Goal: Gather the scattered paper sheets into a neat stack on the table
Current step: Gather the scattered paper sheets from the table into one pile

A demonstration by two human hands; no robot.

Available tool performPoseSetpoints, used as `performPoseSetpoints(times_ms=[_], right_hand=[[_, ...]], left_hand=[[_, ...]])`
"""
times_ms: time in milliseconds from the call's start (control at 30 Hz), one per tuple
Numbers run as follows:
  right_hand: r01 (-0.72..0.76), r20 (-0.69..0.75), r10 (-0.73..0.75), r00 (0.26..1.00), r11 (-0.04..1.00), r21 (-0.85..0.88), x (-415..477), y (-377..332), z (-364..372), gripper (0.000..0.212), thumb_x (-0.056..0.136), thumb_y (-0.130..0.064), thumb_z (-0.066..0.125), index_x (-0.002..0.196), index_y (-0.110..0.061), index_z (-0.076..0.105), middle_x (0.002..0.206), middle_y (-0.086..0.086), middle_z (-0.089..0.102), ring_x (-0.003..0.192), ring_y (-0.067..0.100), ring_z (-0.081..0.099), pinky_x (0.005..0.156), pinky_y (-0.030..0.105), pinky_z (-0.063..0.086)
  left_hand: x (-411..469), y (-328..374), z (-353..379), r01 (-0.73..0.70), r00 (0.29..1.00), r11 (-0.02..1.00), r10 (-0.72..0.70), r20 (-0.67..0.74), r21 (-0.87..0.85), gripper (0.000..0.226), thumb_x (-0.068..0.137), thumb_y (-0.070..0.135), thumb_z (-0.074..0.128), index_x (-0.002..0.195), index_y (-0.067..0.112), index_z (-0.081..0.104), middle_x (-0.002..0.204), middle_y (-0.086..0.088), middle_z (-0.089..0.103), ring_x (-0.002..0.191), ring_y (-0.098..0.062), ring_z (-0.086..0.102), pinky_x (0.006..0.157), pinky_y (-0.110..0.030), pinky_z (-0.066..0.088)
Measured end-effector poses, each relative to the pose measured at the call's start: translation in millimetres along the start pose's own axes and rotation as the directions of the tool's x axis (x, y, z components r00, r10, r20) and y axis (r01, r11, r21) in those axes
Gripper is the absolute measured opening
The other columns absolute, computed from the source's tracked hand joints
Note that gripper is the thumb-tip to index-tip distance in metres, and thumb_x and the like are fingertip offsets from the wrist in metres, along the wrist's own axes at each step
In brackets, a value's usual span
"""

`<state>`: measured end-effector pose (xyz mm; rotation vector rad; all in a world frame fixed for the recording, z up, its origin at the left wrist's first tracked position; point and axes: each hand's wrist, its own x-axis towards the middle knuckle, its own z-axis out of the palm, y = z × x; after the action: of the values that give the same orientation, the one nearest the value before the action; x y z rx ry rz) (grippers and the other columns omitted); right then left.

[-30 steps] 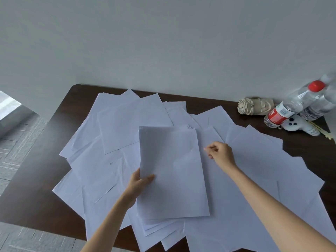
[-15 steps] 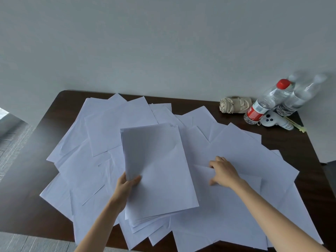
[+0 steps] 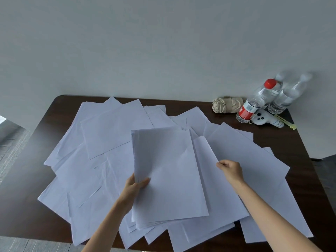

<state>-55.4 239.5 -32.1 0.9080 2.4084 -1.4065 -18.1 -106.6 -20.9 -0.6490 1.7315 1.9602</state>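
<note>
Right hand (image 3: 230, 170): half a second ago it was working a sheet loose from the spread. Now it pinches the right edge of that single sheet (image 3: 220, 195), which has risen and swung in against the stack, its far corner curling up.
Left hand (image 3: 135, 187): grasps the gathered stack (image 3: 169, 171) at its 7 o'clock corner, thumb on top and fingers hidden beneath. This seems meant to keep the stack propped and steady as a landing place for each new sheet.
Gathered stack: sits over the centre of the table (image 3: 43, 128), tilted up off the spread. Its top edges are fairly flush and its lower edges fanned, so it will likely need squaring.
Single sheet: lies at 3 o'clock of the stack, partly behind the stack's right edge. It is held by its border, I judge, because thin paper peels off a pile most easily there.
Scattered sheets (image 3: 109, 131): plain white, thin, limp rectangles, some creased. They overlap at all angles from 9 round to 4 o'clock, and most are not yet gathered.
Table: dark brown and smooth, with rounded corners.
Corner at 1 o'clock: a clear plastic water bottle (image 3: 254, 104) with red cap and label, a second clear bottle (image 3: 287, 95) that is blurred, a beige cloth bundle (image 3: 227, 104) and a white handheld controller (image 3: 263, 119). All sit close by the wall (image 3: 163, 42), probably to stay out of the way.
</note>
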Motion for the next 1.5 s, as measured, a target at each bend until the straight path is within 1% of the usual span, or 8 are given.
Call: performPoseSetpoints(times_ms=[300, 400, 533, 700, 1067, 1267, 1367, 1500], right_hand=[[-0.186, 0.036, 0.184, 0.982, 0.946, 0.263, -14.2, 16.2, 5.5, 0.025, 0.090, -0.014, 0.061, 0.067, -0.009, 0.056, 0.060, 0.001, 0.042, 0.055, 0.016, 0.032, 0.055, 0.027, 0.027], [-0.303, 0.261, 0.211, 0.942, 0.869, 0.390, -22.6, 19.2, 1.8, 0.030, 0.084, -0.029, 0.070, 0.084, 0.000, 0.064, 0.080, 0.010, 0.069, 0.071, 0.023, 0.062, 0.070, 0.033, 0.046], [-0.169, 0.403, 0.031, 0.915, 0.935, 0.311, -38.3, 18.7, -2.1, 0.023, 0.084, -0.008, 0.070, 0.106, -0.006, 0.066, 0.100, 0.006, 0.075, 0.092, 0.020, 0.071, 0.081, 0.032, 0.054], [-0.097, 0.364, -0.048, 0.930, 0.924, 0.370, -48.5, 8.7, -7.2, 0.026, 0.088, 0.009, 0.054, 0.101, -0.010, 0.066, 0.100, 0.010, 0.074, 0.083, 0.024, 0.070, 0.073, 0.036, 0.055], [-0.103, 0.423, -0.142, 0.895, 0.856, 0.506, -57.5, -58.3, -5.4, 0.031, 0.087, 0.008, 0.059, 0.110, -0.011, 0.066, 0.107, 0.008, 0.073, 0.099, 0.028, 0.068, 0.087, 0.039, 0.054], [-0.046, 0.430, -0.221, 0.875, 0.847, 0.529, -64.0, -123.4, 50.4, 0.029, 0.089, 0.007, 0.057, 0.106, -0.015, 0.067, 0.100, 0.002, 0.074, 0.089, 0.019, 0.070, 0.073, 0.026, 0.056], [-0.046, 0.406, -0.210, 0.890, 0.843, 0.536, -65.5, -152.2, 88.8, 0.029, 0.090, 0.004, 0.058, 0.103, -0.019, 0.068, 0.099, -0.002, 0.074, 0.089, 0.016, 0.071, 0.074, 0.027, 0.056], [-0.082, 0.333, -0.133, 0.934, 0.825, 0.560, -73.1, -186.0, 143.1, 0.030, 0.089, 0.008, 0.056, 0.098, -0.018, 0.068, 0.099, 0.000, 0.073, 0.087, 0.016, 0.069, 0.079, 0.030, 0.055]], left_hand=[[-6.4, -35.1, 59.2, 0.018, 0.997, 0.995, -0.025, 0.068, 0.099, 0.051, 0.071, 0.020, 0.071, 0.120, 0.018, 0.059, 0.110, -0.009, 0.072, 0.093, -0.022, 0.071, 0.075, -0.034, 0.059], [-3.1, -46.0, 66.9, 0.022, 1.000, 0.976, -0.026, 0.016, 0.218, 0.059, 0.069, 0.026, 0.071, 0.124, 0.017, 0.052, 0.118, -0.010, 0.067, 0.103, -0.027, 0.068, 0.087, -0.045, 0.058], [-0.9, -52.9, 72.0, 0.037, 0.999, 0.928, -0.027, -0.031, 0.370, 0.052, 0.074, 0.030, 0.075, 0.116, 0.018, 0.048, 0.114, -0.008, 0.065, 0.103, -0.027, 0.066, 0.088, -0.050, 0.056], [-10.7, -42.4, 79.0, -0.026, 0.992, 0.907, 0.075, -0.100, 0.420, 0.035, 0.072, 0.030, 0.072, 0.104, 0.018, 0.063, 0.107, -0.008, 0.063, 0.096, -0.022, 0.064, 0.086, -0.044, 0.056], [-48.8, 34.1, 59.1, -0.132, 0.973, 0.991, 0.125, -0.193, -0.022, 0.057, 0.065, 0.025, 0.076, 0.114, 0.016, 0.048, 0.101, -0.012, 0.069, 0.075, -0.024, 0.070, 0.060, -0.036, 0.058], [-28.1, 81.2, -11.0, -0.152, 0.971, 0.987, 0.139, -0.193, -0.054, 0.042, 0.063, 0.018, 0.077, 0.103, 0.007, 0.069, 0.094, -0.016, 0.073, 0.074, -0.026, 0.070, 0.068, -0.038, 0.058], [-5.9, 104.6, -60.2, -0.072, 0.991, 0.989, 0.056, -0.120, -0.129, 0.043, 0.072, 0.015, 0.077, 0.111, -0.001, 0.068, 0.107, -0.026, 0.070, 0.089, -0.035, 0.068, 0.086, -0.049, 0.054], [27.2, 137.4, -119.7, 0.071, 0.997, 0.997, -0.071, -0.036, 0.003, 0.037, 0.079, 0.012, 0.075, 0.111, -0.006, 0.068, 0.109, -0.024, 0.071, 0.096, -0.038, 0.070, 0.082, -0.041, 0.059]])
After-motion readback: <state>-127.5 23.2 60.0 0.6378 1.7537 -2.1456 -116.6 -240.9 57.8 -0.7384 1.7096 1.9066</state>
